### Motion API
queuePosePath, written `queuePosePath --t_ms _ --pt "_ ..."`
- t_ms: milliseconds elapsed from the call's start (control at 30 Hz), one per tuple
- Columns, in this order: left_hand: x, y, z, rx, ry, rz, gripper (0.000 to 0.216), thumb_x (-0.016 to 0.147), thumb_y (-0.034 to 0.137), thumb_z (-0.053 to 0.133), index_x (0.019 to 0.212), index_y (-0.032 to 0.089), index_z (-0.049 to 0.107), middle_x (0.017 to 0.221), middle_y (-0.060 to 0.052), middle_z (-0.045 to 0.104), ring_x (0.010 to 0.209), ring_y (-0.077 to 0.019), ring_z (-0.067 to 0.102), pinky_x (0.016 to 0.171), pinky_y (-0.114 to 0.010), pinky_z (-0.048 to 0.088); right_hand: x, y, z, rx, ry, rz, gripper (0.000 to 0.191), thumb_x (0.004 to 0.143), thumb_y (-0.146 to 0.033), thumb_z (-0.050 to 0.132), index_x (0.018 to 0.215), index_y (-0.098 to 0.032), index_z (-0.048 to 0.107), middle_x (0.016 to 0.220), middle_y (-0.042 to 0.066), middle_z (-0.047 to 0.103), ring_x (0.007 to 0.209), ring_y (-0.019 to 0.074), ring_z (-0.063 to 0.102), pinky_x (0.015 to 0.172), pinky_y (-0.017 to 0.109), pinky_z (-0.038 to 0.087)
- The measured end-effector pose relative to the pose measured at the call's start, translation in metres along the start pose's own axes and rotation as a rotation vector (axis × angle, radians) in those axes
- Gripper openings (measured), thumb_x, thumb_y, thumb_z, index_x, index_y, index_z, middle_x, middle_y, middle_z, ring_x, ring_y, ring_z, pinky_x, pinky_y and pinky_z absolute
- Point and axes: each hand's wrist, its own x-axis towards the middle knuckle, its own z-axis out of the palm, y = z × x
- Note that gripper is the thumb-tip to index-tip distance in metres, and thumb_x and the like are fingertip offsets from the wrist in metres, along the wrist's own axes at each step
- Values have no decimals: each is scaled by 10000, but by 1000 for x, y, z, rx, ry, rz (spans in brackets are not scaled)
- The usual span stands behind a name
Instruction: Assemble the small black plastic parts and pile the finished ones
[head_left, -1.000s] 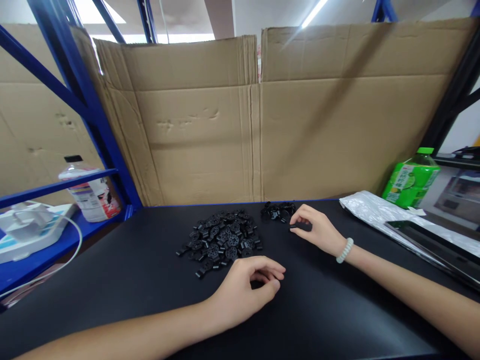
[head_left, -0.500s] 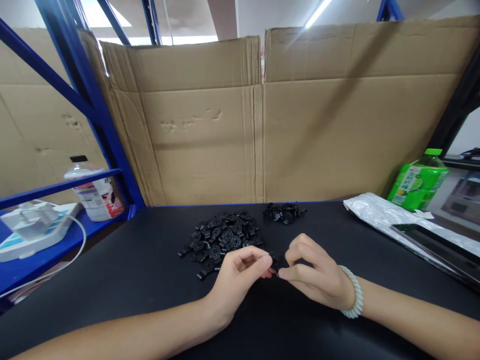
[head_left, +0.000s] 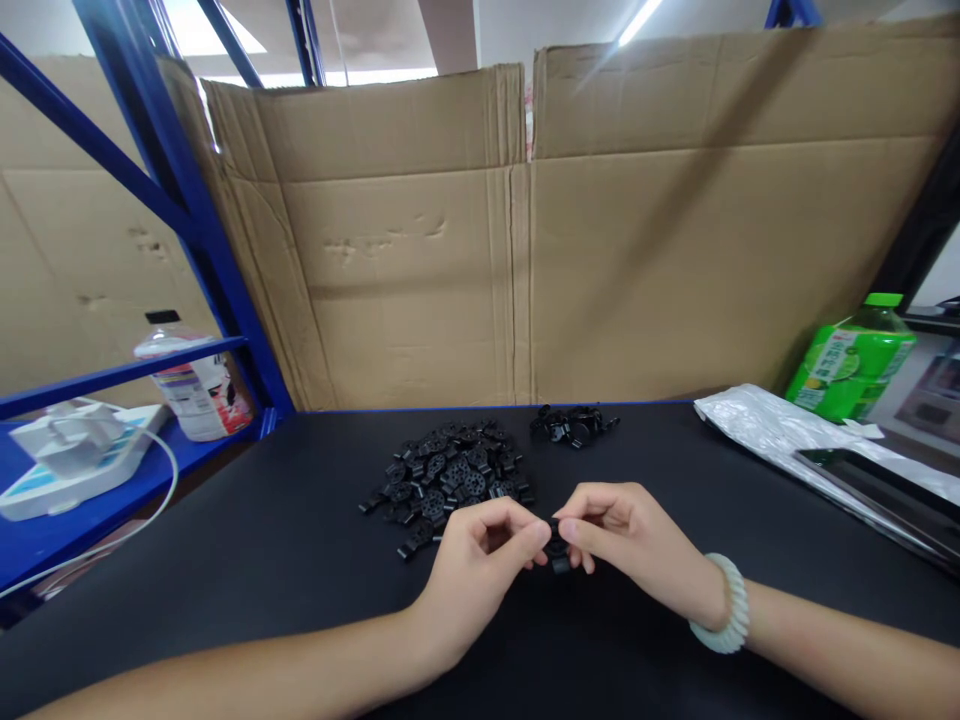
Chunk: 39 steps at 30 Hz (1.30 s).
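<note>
A small black plastic part (head_left: 557, 548) is pinched between both hands, low over the black table (head_left: 300, 590). My left hand (head_left: 484, 560) is closed on its left side, thumb against forefinger. From the right, my right hand (head_left: 626, 535) grips the same part with thumb and fingertips. Fingers cover much of it, so its exact kind does not show. Just behind my left hand lies a pile of similar black parts (head_left: 450, 475) with round, perforated faces. A smaller heap of black pieces (head_left: 574, 427) sits farther back, beyond my right hand.
Cardboard sheets (head_left: 405, 250) stand along the table's back edge. On the right lie a silvery plastic bag (head_left: 757, 430) and a dark flat device (head_left: 877, 495), near a green bottle (head_left: 855, 355). At left, a blue rack (head_left: 217, 270) holds a power strip (head_left: 82, 465) and a bottle (head_left: 199, 390).
My right hand has turned and its fingers have drawn in against the black part. The part now hangs lower and shows more between the hands. My left hand has barely moved.
</note>
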Motion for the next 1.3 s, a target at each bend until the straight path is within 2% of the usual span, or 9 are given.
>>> queuePosePath --t_ms 233,367,467,533,700,833,1033,1167,1300 --pt "-5 0 1 76 7 93 191 819 277 596 708 137 664 672 -17 632 664 -138 573 638 -222 454 -4 -4 4 -31 81 -15 194 773 -301 652 694 -139 580 584 -10 574 510 86 529 498 204 456" --pt "-2 9 -4 275 36 173 209 814 243 577 655 135 661 641 -21 645 629 -140 573 613 -222 442 -5 -1 4 12 9 -26 156 786 -296 647 765 -147 603 669 7 615 591 99 568 578 223 494" --pt "12 24 -22 444 -21 194 207 809 250 563 674 140 674 648 -20 667 625 -149 592 613 -228 449 -2 3 0 30 -37 -52 179 820 -290 609 949 -168 634 842 43 661 746 126 605 703 260 512" --pt "27 34 -42 598 43 225 204 796 259 564 677 146 685 657 -19 679 639 -163 608 620 -238 452 1 5 -4 9 -2 -51 212 819 -286 609 1002 -183 636 881 45 660 784 132 603 727 266 508" --pt "58 39 -87 836 192 201 216 772 295 573 748 159 740 799 -56 737 760 -218 662 707 -289 479 7 8 -13 -59 117 -17 184 826 -315 587 887 -165 673 791 39 661 702 124 589 696 262 492" --pt "67 26 -99 867 213 212 204 757 287 588 789 172 753 800 -61 736 733 -216 657 684 -298 484 8 8 -15 -79 142 -34 202 827 -334 578 837 -161 681 748 39 665 683 128 583 676 262 480" --pt "54 22 -74 861 276 320 232 782 234 561 939 150 709 755 -45 660 622 -149 550 613 -257 442 20 13 -42 -217 321 -131 263 818 -381 551 847 -148 670 760 62 669 696 155 600 670 287 493" --pt "27 16 -32 687 -40 359 240 784 155 537 968 178 689 814 -28 654 593 -110 532 561 -215 424 33 21 -87 -459 527 -151 314 822 -390 488 900 -131 647 792 91 665 741 189 608 684 324 485" --pt "4 2 -4 547 -262 262 252 757 124 556 965 184 686 888 -41 659 600 -105 543 542 -206 426 39 32 -112 -626 485 -125 259 767 -355 561 895 -155 662 746 59 644 677 184 568 677 342 453"
